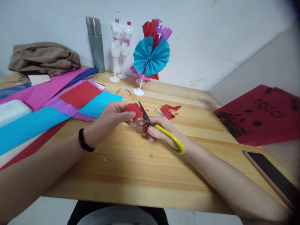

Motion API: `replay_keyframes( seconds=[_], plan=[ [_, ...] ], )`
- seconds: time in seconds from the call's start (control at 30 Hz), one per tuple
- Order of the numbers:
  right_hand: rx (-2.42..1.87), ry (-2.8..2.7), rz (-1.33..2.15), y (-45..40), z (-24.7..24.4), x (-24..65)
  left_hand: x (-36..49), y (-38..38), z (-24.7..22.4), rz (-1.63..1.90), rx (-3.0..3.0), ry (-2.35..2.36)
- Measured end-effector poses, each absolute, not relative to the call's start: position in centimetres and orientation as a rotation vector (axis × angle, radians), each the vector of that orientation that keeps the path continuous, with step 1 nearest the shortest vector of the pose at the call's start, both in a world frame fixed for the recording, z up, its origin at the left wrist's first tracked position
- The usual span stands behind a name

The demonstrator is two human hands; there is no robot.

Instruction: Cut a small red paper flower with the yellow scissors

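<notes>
One red paper cutout (pixel 137 109), over the wooden table (pixel 150 175), is pinched between thumb and fingers of the left hand (pixel 114 114), seemingly so its right edge sits exposed to the yellow-handled scissors (pixel 150 122) gripped in the right hand (pixel 161 135), red scraps (pixel 167 112) lying just beyond.

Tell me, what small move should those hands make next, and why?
Perhaps snip the red paper cutout's edge: the left hand pinches it, and the right hand holds the yellow-handled scissors with their blades right by that edge.
</notes>
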State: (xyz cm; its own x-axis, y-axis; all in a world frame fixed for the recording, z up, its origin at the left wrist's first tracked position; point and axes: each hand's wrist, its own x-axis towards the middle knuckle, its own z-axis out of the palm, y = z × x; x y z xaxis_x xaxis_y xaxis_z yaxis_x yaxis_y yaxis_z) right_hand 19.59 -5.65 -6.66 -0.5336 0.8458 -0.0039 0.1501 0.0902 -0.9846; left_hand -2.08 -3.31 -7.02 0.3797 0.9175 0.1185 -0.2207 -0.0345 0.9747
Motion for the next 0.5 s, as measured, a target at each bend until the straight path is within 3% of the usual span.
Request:
replay_keyframes(
  seconds=[0.5],
  plan=[
    [-0.974, -1.943, 1.425, -5.5, -6.3, 19.9, -2.1, -3.4, -5.5, 0.974, 1.327, 0.875]
  ],
)
